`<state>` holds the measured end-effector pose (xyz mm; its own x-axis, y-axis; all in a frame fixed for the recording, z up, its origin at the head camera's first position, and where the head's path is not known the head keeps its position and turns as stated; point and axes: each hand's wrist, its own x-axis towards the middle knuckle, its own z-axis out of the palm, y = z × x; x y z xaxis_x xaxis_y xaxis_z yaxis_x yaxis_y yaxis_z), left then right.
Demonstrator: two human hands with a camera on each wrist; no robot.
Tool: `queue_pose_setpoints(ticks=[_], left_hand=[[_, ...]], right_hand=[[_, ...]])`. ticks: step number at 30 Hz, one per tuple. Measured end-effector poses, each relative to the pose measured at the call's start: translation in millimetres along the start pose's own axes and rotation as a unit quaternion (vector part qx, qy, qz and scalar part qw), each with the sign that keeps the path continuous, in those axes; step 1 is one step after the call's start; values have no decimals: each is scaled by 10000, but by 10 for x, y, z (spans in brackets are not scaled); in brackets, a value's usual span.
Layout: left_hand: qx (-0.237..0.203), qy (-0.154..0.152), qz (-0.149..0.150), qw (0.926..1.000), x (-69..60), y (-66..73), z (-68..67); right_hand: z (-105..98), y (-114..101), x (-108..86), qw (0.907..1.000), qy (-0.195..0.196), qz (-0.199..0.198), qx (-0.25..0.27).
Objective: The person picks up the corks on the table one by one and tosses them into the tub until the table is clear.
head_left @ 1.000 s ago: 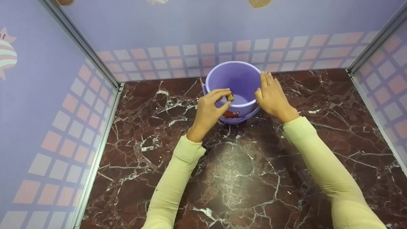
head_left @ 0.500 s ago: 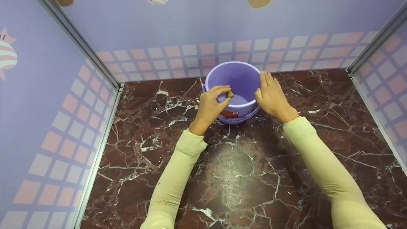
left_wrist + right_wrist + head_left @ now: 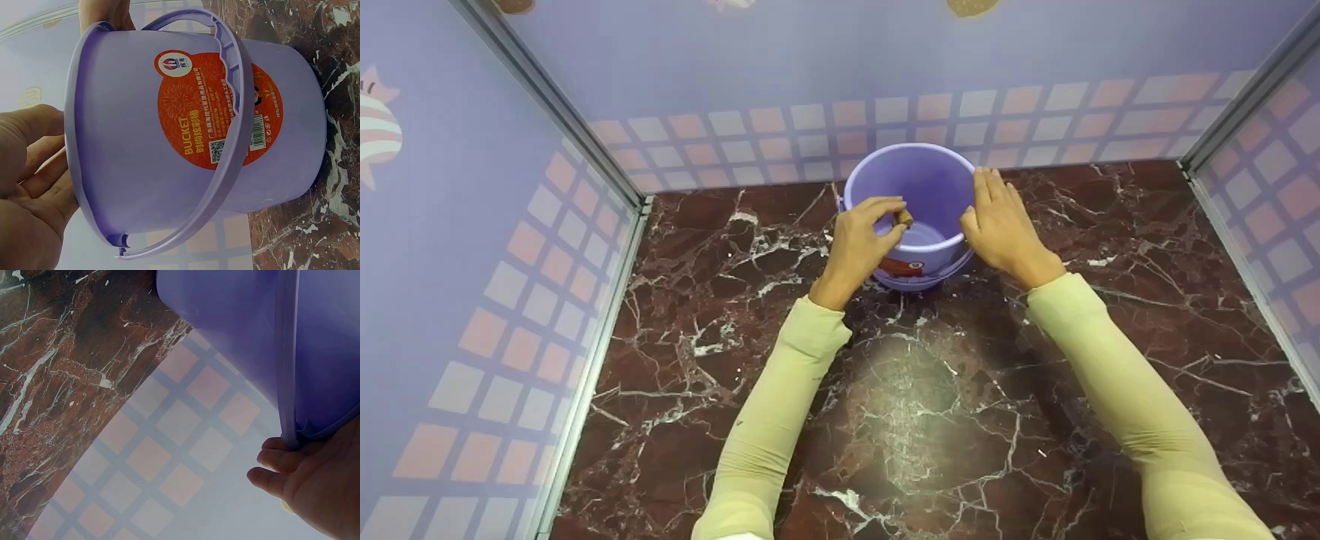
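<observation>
A lilac bucket (image 3: 919, 259) stands upright on the floor near the back wall, its red label (image 3: 191, 107) facing the left wrist camera. My left hand (image 3: 855, 236) is above the near-left part of its rim. Thumb and fingertips pinch a small brownish-yellow piece (image 3: 904, 218) over the mouth; its kind is too small to tell. In the left wrist view, my hand hides that piece. My right hand (image 3: 1003, 225) holds the rim at the right side, with fingers (image 3: 275, 458) outside the bucket. The thumb lies by the rim in the head view. The handle (image 3: 228, 163) hangs down in front.
The floor (image 3: 720, 420) is dark red marble pattern with white veins. Lilac walls with pink and white squares enclose it at the back (image 3: 780, 67), left (image 3: 450, 247) and right. Metal strips (image 3: 607, 300) run along the left wall's edges.
My left hand has moved slightly away from me over the bucket's mouth, and the small piece has turned between its fingers. The right hand and the bucket stay in place.
</observation>
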<state>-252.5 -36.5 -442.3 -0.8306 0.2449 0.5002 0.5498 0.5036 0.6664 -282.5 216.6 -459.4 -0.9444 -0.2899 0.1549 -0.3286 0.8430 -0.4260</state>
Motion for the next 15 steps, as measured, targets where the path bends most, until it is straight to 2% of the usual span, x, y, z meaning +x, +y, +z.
queue_pose_setpoints(ticks=[6, 15], left_hand=[[48, -104, -228, 9997, 31, 12, 6], [96, -53, -184, 9998, 43, -2, 20]], right_hand=[[-7, -15, 10, 10000, -35, 28, 12], [3, -6, 10, 10000, 10, 15, 9]])
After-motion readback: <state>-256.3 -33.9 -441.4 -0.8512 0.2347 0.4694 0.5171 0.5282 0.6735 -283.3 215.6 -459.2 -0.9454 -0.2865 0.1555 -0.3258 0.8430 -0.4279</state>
